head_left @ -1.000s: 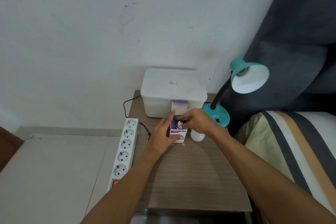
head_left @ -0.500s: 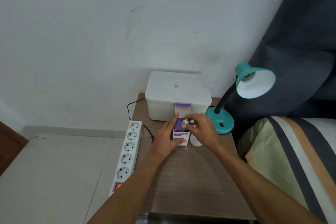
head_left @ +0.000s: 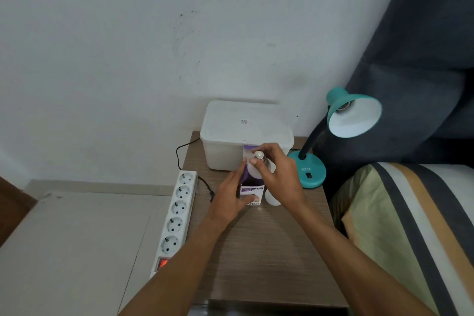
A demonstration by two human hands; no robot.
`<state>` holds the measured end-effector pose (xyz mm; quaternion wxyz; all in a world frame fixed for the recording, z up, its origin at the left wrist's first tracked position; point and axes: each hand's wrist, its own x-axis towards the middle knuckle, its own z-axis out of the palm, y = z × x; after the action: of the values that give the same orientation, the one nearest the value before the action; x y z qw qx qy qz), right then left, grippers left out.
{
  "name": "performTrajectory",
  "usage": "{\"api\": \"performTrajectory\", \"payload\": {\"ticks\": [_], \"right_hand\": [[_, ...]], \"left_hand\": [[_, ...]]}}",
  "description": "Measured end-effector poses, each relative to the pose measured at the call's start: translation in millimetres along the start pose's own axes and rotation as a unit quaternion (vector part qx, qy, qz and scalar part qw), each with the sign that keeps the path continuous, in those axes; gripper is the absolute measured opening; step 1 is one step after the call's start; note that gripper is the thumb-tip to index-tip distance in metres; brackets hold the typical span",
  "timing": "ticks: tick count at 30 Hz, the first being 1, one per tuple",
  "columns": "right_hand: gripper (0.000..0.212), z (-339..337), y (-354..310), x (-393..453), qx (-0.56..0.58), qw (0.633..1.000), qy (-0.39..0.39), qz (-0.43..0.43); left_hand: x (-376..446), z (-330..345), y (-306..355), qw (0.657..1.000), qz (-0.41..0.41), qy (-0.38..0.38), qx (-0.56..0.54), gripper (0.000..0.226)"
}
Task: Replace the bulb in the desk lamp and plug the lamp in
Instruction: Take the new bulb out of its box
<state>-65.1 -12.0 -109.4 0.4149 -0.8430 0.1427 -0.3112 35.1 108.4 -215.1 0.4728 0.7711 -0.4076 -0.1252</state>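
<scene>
A purple-and-white bulb box point(head_left: 252, 191) stands on the small wooden table point(head_left: 269, 246), and my left hand point(head_left: 230, 200) grips its left side. My right hand point(head_left: 278, 174) pinches the screw base of a white bulb point(head_left: 255, 168) that is partly out of the box's open top. Another white bulb point(head_left: 272, 199) lies on the table right of the box, half hidden by my right wrist. The teal desk lamp point(head_left: 311, 170) stands at the table's right, with its shade point(head_left: 355, 117) showing a bare socket. Its black cord point(head_left: 179, 154) runs behind the table.
A white lidded plastic box point(head_left: 246, 133) sits at the table's back against the wall. A white power strip point(head_left: 175, 215) with a lit red switch lies along the table's left edge. A striped bed point(head_left: 410, 226) and a dark curtain point(head_left: 423, 59) are at the right.
My right hand has lifted the bulb up out of the box, while my left hand kept holding the box. The camera has moved a little.
</scene>
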Motion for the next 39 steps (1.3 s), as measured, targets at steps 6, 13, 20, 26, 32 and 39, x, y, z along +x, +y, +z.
{"api": "performTrajectory", "payload": {"ticks": [6,13,20,26,32,39], "right_hand": [[0.028,-4.7,7.5,3.4,-0.043,0.998,0.034,0.012],[0.029,1.1,36.3,-17.8,-0.112,0.987,0.042,0.106],[0.038,10.7,48.7,-10.8,0.018,0.983,0.019,0.181],[0.022,8.4,45.2,-18.1,0.096,0.977,0.02,0.19],[0.037,10.1,54.9,-30.0,0.136,0.97,0.008,0.2],[0.035,8.2,52.6,-40.0,0.174,0.962,-0.006,0.211]], "left_hand": [[-1.7,1.4,-1.4,1.0,0.0,0.002,0.012,0.11],[-1.9,1.3,0.4,1.0,0.011,0.0,0.019,0.114],[-2.7,2.3,-0.9,1.0,0.001,0.004,-0.005,0.119],[-2.3,6.0,-5.1,1.0,-0.007,0.01,-0.005,0.123],[-3.3,8.4,-7.4,1.0,0.011,0.019,-0.004,0.117],[-6.5,9.8,-4.8,1.0,-0.006,0.017,-0.016,0.11]]}}
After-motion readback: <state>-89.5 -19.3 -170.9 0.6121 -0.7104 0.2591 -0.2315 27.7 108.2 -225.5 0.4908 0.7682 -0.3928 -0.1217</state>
